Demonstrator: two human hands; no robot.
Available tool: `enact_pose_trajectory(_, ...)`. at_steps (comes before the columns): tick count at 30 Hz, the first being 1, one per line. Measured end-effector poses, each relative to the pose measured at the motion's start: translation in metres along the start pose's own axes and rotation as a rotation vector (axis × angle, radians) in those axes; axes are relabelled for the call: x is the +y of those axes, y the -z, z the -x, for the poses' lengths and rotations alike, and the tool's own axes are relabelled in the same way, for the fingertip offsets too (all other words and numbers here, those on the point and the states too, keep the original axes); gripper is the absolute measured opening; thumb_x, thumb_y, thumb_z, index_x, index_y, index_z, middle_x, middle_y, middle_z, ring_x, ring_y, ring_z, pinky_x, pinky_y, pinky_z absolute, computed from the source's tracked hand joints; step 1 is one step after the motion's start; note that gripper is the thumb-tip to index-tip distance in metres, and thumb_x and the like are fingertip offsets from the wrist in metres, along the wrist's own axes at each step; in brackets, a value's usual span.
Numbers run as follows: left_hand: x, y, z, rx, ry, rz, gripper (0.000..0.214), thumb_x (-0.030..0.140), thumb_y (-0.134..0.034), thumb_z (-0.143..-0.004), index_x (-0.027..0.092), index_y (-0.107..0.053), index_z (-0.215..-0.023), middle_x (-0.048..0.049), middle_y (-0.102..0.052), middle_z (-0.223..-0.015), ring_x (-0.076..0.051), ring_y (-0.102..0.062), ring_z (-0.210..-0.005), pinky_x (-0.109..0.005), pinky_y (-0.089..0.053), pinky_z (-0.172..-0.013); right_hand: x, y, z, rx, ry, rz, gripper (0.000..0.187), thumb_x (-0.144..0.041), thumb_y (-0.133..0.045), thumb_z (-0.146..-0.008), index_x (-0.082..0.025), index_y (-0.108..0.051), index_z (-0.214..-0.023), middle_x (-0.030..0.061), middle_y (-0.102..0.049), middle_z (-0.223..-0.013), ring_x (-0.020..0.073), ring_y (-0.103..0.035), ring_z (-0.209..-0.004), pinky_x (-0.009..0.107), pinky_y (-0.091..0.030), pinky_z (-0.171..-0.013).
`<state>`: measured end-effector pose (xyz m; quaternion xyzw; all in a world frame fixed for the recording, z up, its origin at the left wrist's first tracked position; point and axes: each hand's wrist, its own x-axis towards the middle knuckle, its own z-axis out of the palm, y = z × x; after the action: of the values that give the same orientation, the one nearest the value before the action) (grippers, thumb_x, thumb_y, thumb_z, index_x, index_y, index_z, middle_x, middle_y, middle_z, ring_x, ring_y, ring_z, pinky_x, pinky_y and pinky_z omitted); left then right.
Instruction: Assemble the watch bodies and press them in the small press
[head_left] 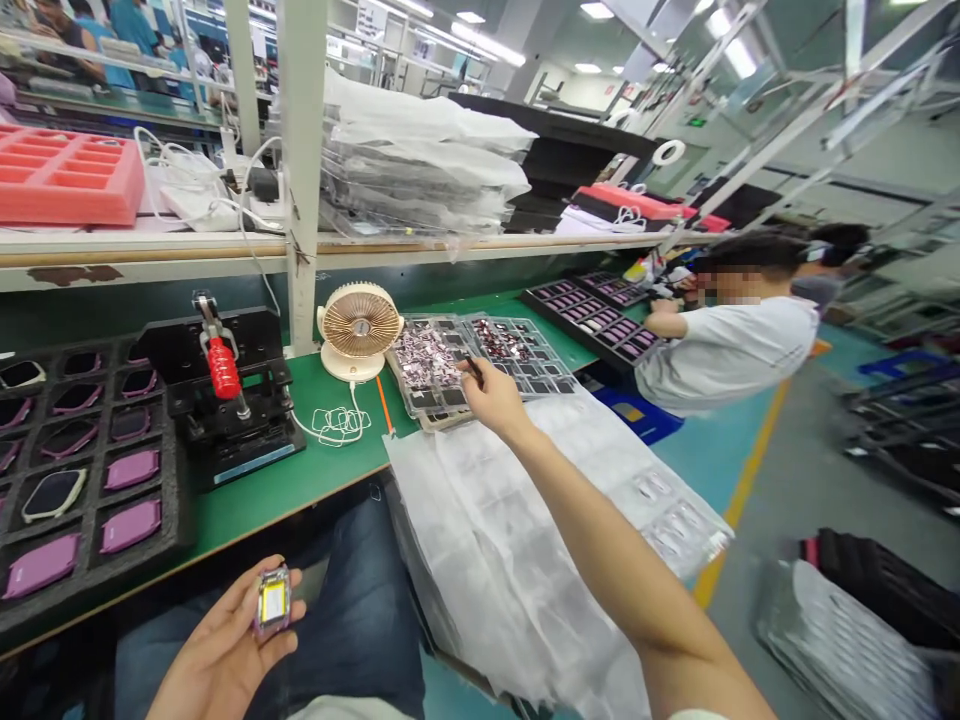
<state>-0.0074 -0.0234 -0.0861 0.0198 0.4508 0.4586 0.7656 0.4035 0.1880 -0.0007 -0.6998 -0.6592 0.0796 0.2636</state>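
My left hand (225, 640) holds an opened smartwatch case (273, 600) above my lap, its inside showing a white square with a yellow edge. My right hand (495, 398) reaches out to a clear plastic tray (439, 405) heaped with small pinkish parts (426, 358). Its fingers are closed on a thin dark object (474, 372) whose kind I cannot make out. Just beyond lies another clear tray (555, 372) with dark red and black small parts.
A black foam tray (176, 500) of purple and pale watches stands left, beside a clamp fixture (225, 385) with a red handle. A small fan (360, 328) stands behind. White-covered stacked trays (510, 560) are under my right arm. A co-worker (727, 340) sits at right.
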Motion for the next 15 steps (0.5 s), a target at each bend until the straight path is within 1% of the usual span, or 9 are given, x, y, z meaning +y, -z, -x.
enact_pose_trajectory(3,-0.004,0.0,-0.002,-0.009,0.021,-0.01,0.065,0.02,-0.089,-0.074,0.018,-0.07,-0.136,-0.0196,-0.078,-0.124,-0.034,-0.08,-0.091,-0.039,-0.067,-0.07,0.016,-0.003,-0.017,-0.067,-0.028,0.142,0.027,-0.034,-0.057,-0.097,-0.017,-0.076,-0.105,0.009,-0.078,-0.091,0.025,-0.069,-0.087,0.03,-0.048,-0.082)
enact_pose_trajectory(5,-0.007,-0.001,-0.003,-0.019,0.029,-0.008,0.064,0.02,-0.089,-0.074,0.018,-0.071,-0.135,-0.0199,-0.079,-0.122,-0.035,-0.08,-0.09,-0.039,-0.066,-0.07,0.017,-0.01,-0.025,-0.112,-0.019,0.211,0.026,-0.036,-0.06,-0.098,-0.018,-0.078,-0.104,0.009,-0.078,-0.098,0.0245,-0.07,-0.093,0.028,-0.047,-0.083)
enact_pose_trajectory(7,-0.01,-0.002,-0.004,-0.03,0.033,-0.003,0.067,0.021,-0.089,-0.073,0.02,-0.07,-0.138,-0.0193,-0.079,-0.12,-0.035,-0.08,-0.09,-0.039,-0.066,-0.07,0.012,-0.018,-0.03,-0.148,-0.005,0.265,0.027,-0.04,-0.061,-0.099,-0.021,-0.078,-0.108,0.0084,-0.078,-0.107,0.0234,-0.07,-0.099,0.027,-0.046,-0.084)
enact_pose_trajectory(8,-0.011,-0.002,-0.004,-0.036,0.032,0.0,0.067,0.021,-0.09,-0.073,0.02,-0.07,-0.138,-0.0191,-0.08,-0.12,-0.035,-0.08,-0.09,-0.039,-0.065,-0.07,0.007,-0.023,-0.03,-0.17,0.001,0.291,0.028,-0.043,-0.062,-0.098,-0.022,-0.079,-0.106,0.0082,-0.078,-0.107,0.0232,-0.07,-0.1,0.026,-0.046,-0.084)
enact_pose_trajectory(11,-0.012,-0.003,-0.003,-0.041,0.027,0.0,0.056,0.023,-0.09,-0.073,0.019,-0.076,-0.127,-0.0193,-0.079,-0.121,-0.034,-0.08,-0.09,-0.039,-0.065,-0.07,-0.006,-0.035,-0.029,-0.25,0.0,0.365,0.033,-0.052,-0.066,-0.096,-0.022,-0.08,-0.093,0.0092,-0.079,-0.098,0.0246,-0.071,-0.097,0.027,-0.048,-0.082)
enact_pose_trajectory(13,-0.012,-0.004,-0.002,-0.033,0.021,-0.006,0.048,0.024,-0.09,-0.073,0.017,-0.079,-0.119,-0.0195,-0.079,-0.12,-0.034,-0.079,-0.089,-0.038,-0.065,-0.069,-0.014,-0.042,-0.025,-0.279,-0.02,0.41,0.038,-0.056,-0.065,-0.096,-0.021,-0.08,-0.091,0.0119,-0.08,-0.096,0.0264,-0.072,-0.096,0.03,-0.05,-0.082)
enact_pose_trajectory(15,-0.012,-0.006,0.0,-0.024,0.012,-0.021,0.044,0.024,-0.089,-0.074,0.016,-0.079,-0.116,-0.0199,-0.079,-0.12,-0.033,-0.079,-0.088,-0.038,-0.064,-0.068,-0.02,-0.049,-0.022,-0.282,-0.048,0.447,0.043,-0.058,-0.063,-0.097,-0.019,-0.08,-0.095,0.0161,-0.079,-0.101,0.0288,-0.073,-0.099,0.033,-0.051,-0.085)
